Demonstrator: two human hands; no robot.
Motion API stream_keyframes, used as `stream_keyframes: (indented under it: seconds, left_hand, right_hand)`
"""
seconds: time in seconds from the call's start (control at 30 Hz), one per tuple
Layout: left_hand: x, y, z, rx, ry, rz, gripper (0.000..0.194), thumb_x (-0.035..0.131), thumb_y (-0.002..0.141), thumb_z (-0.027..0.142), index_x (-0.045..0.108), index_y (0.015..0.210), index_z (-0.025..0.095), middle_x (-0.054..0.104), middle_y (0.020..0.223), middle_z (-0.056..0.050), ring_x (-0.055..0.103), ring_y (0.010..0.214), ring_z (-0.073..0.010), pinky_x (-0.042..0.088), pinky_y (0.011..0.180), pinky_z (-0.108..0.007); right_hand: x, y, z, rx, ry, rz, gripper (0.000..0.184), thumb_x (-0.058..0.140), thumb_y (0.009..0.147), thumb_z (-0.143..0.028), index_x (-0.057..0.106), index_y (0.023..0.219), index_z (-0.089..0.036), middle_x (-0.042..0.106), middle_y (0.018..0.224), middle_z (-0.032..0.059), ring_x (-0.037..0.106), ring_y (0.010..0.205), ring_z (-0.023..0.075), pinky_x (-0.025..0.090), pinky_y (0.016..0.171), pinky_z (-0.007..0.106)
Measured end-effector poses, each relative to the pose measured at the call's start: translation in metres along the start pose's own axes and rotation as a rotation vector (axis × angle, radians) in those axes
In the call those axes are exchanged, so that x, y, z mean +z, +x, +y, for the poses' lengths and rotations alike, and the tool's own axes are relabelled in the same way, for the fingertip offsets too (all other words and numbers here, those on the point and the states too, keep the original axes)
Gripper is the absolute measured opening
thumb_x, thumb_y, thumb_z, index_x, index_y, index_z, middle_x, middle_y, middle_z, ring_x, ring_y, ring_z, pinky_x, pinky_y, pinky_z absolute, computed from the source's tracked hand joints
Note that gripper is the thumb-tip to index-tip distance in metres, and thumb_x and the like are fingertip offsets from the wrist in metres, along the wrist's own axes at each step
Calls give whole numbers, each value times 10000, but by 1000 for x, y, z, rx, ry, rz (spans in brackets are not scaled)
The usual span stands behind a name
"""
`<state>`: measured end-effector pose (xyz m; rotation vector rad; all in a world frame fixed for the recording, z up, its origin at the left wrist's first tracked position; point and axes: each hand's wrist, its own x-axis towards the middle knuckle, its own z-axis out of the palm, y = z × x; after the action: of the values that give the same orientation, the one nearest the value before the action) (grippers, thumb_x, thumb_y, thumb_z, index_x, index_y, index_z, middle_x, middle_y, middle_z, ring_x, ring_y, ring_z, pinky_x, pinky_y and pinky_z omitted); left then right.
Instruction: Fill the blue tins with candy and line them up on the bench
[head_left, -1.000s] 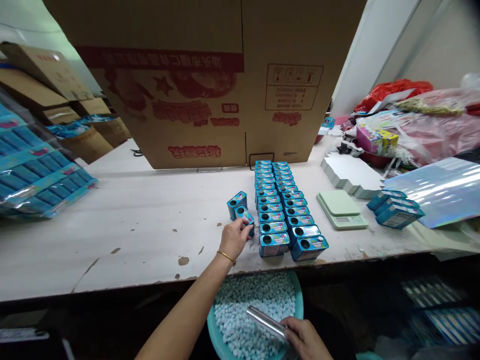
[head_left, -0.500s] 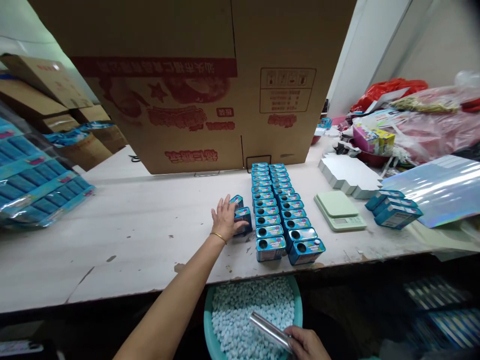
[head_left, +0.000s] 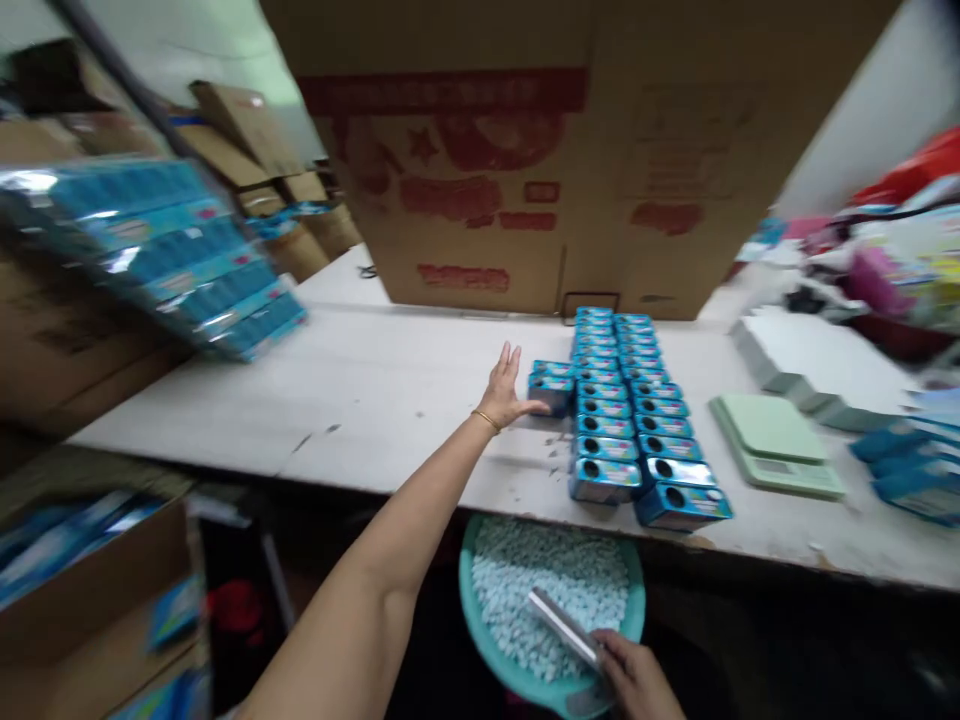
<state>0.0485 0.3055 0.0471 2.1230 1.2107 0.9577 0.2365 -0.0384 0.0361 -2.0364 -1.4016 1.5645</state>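
Observation:
My left hand point(head_left: 504, 392) is open above the table, fingers spread, with the thumb reaching toward a pair of small blue boxes point(head_left: 551, 394). I cannot tell whether the thumb touches the nearer one. Just right of that pair run two long rows of blue boxes point(head_left: 606, 424), each with a dark round hole on top where it shows clearly. Below the table edge, my right hand point(head_left: 639, 678) is closed around a shiny metal tube point(head_left: 562, 625). The tube slants over pale blue candies point(head_left: 506, 575) in a round turquoise basin point(head_left: 466, 585).
A pale green scale point(head_left: 776, 445) stands right of the rows, beside white stacked cards point(head_left: 821, 365) and more blue boxes point(head_left: 915, 470). Behind the rows rises a big cardboard carton point(head_left: 487, 230). Plastic-wrapped blue packs point(head_left: 187, 240) are at the left, above an open carton point(head_left: 97, 640).
The view has swung left. My left hand has come away from the two small boxes, which now stand nearly against the long rows. My right hand still holds the tube over the basin.

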Motion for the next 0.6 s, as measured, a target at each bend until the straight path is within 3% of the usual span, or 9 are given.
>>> stream_keyframes:
  seconds: [0.07, 0.13, 0.23, 0.27, 0.3, 0.33, 0.37, 0.47, 0.6]
  left_hand:
    - [-47, -48, -4, -55, 69, 196, 834, 610, 608, 466, 229, 1274, 139, 220, 1355, -187, 212, 1253, -257, 241, 997, -402]
    - [-110, -112, -16, -179, 184, 396, 660, 548, 695, 399, 275, 1249, 165, 326, 1304, -146, 297, 1214, -215, 266, 989, -369]
    - [-209, -237, -40, -583, 366, 664, 552, 508, 726, 350, 317, 1205, 152, 435, 1179, -134, 434, 1090, -197, 342, 928, -359]
    - [-236, -282, -46, -774, 416, 712, 516, 476, 742, 338, 323, 1190, 134, 453, 1143, -140, 463, 1052, -196, 360, 905, -365]
    - [-256, -326, -52, -982, 445, 674, 489, 457, 746, 326, 338, 1170, 113, 467, 1116, -149, 477, 1029, -203, 373, 886, -375]
    - [-269, -367, -55, -1183, 437, 564, 482, 476, 724, 324, 369, 1136, 98, 489, 1077, -151, 489, 1007, -218, 381, 869, -390]
    - [-275, -403, -57, -1326, 375, 373, 508, 526, 681, 330, 390, 1116, 104, 504, 1056, -142, 490, 1005, -232, 385, 859, -401]
    - [-261, -474, -56, -1378, 294, 252, 560, 660, 510, 220, 480, 1031, 117, 519, 1060, -139, 454, 1054, -285, 353, 887, -426]
    - [-219, -495, -55, -1314, 152, 199, 578, 657, 450, 130, 516, 1010, 171, 496, 1136, -113, 402, 1123, -284, 298, 941, -414]
  right_hand:
    - [-1, 3, 5, -9, -12, -7, 406, 401, 715, -466, 653, 863, -184, 659, 834, 66, 582, 794, 204, 439, 725, 264]
    - [-1, 11, 14, 8, -51, 22, 409, 452, 649, -494, 663, 824, -191, 667, 837, 66, 587, 808, 223, 446, 738, 282]
    - [1, 25, 23, 41, -106, 65, 398, 496, 564, -506, 668, 750, -199, 677, 790, 52, 598, 771, 234, 462, 706, 289]
    - [1, 28, 24, 44, -123, 73, 389, 505, 547, -504, 668, 731, -203, 678, 767, 44, 601, 747, 232, 467, 686, 286]
    - [1, 30, 23, 43, -139, 80, 377, 512, 535, -499, 666, 716, -207, 678, 750, 35, 602, 728, 228, 470, 669, 282]
    - [2, 30, 21, 41, -154, 84, 364, 519, 525, -493, 665, 702, -211, 679, 734, 28, 602, 712, 223, 470, 653, 275]
    - [2, 30, 19, 41, -167, 89, 352, 525, 517, -488, 663, 689, -213, 678, 721, 22, 602, 699, 219, 469, 639, 270]
    - [3, 26, 13, 71, -190, 88, 356, 534, 499, -489, 660, 679, -209, 670, 657, 16, 595, 634, 206, 462, 579, 263]
    - [8, 23, 10, 99, -172, 96, 371, 536, 498, -493, 651, 691, -197, 630, 568, 11, 554, 533, 182, 434, 495, 263]
